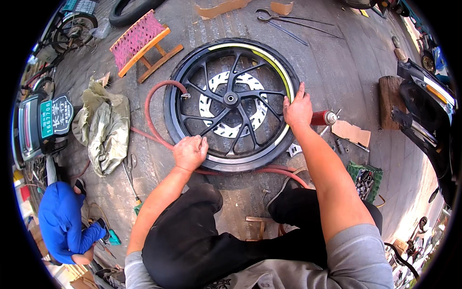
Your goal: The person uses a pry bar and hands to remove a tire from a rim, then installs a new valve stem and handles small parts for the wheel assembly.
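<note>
A black spoked wheel [230, 98] with tyre, yellow rim stripe and slotted metal brake disc lies flat before me. My left hand [191, 152] is curled onto its lower-left edge, fingers closed. My right hand [298, 106] grips its right edge, partly covering the stripe. A red hose [159, 84] loops at the left, its metal fitting over the spokes, and runs under the wheel's lower edge. Just right of my right hand lies a red canister [319, 118].
Left are a pink-woven stool [138, 36], sheeting [101, 130], parked bikes and a crouching person in blue [62, 216]. Long tongs [288, 24] lie beyond the wheel. Right are a wooden block [388, 96], motorcycle parts [423, 103], cardboard [351, 132] and a green tool crate [365, 179].
</note>
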The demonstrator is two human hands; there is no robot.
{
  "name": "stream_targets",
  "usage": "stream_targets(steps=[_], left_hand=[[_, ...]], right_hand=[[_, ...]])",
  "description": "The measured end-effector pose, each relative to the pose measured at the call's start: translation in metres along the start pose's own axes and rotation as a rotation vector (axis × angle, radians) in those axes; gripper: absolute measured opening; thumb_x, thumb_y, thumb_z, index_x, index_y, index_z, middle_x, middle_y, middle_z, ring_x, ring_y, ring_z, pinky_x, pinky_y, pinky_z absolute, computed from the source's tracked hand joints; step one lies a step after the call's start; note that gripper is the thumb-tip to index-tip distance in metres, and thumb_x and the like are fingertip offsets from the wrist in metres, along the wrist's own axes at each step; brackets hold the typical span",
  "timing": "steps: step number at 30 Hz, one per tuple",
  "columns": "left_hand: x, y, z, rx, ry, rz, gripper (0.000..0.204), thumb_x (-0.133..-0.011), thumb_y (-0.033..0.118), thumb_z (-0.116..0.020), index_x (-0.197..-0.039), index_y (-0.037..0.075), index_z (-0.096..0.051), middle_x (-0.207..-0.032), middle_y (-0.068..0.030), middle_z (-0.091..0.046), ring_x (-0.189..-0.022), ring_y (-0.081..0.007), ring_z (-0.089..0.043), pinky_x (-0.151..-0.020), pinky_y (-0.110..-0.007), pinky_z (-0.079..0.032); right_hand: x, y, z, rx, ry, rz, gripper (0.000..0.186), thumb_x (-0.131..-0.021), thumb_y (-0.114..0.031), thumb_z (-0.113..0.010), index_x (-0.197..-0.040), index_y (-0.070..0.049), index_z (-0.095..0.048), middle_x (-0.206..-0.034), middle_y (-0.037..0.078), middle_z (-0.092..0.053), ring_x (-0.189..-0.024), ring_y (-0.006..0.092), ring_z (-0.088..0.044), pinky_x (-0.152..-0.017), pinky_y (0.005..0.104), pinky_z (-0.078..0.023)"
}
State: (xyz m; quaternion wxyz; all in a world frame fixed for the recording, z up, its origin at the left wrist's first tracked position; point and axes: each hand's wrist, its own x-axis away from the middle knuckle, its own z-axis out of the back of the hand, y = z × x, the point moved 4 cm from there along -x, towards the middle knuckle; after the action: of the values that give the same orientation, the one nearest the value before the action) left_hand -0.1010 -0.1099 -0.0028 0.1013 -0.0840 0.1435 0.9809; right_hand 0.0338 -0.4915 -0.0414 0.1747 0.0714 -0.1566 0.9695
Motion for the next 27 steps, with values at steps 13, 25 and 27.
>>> stream_targets(steps=[13,25,27], left_hand=[[0.0011,-0.0023,0.0038,0.037,0.02,0.032,0.034,-0.094,0.028,-0.078,-0.069,0.013,-0.06,-0.064,-0.0102,-0.063,-0.065,-0.0333,-0.067,-0.061,-0.048,-0.053],[0.0035,-0.0034,0.0021,-0.002,0.04,0.032,0.037,-0.091,0.035,-0.083,-0.068,0.014,-0.063,-0.063,-0.0057,-0.066,-0.064,-0.029,-0.069,-0.06,-0.043,-0.056],[0.0031,-0.0032,0.0033,-0.014,0.043,0.025,0.035,-0.091,0.035,-0.082,-0.068,0.015,-0.064,-0.063,-0.0049,-0.067,-0.064,-0.0285,-0.07,-0.06,-0.043,-0.057]], right_hand=[[0.0013,-0.0011,-0.0045,0.026,0.076,0.033,0.089,-0.103,-0.041,-0.07,-0.173,-0.011,-0.023,-0.145,0.028,-0.056,-0.129,0.0464,-0.062,-0.108,0.053,-0.054],[0.0005,0.0009,-0.0062,0.051,0.081,0.045,0.09,-0.103,-0.043,-0.07,-0.173,-0.011,-0.025,-0.147,0.029,-0.056,-0.126,0.0468,-0.065,-0.108,0.0528,-0.055],[0.0012,-0.0001,-0.0059,0.057,0.08,0.034,0.089,-0.103,-0.043,-0.07,-0.173,-0.011,-0.025,-0.147,0.029,-0.056,-0.126,0.0472,-0.065,-0.108,0.053,-0.055]])
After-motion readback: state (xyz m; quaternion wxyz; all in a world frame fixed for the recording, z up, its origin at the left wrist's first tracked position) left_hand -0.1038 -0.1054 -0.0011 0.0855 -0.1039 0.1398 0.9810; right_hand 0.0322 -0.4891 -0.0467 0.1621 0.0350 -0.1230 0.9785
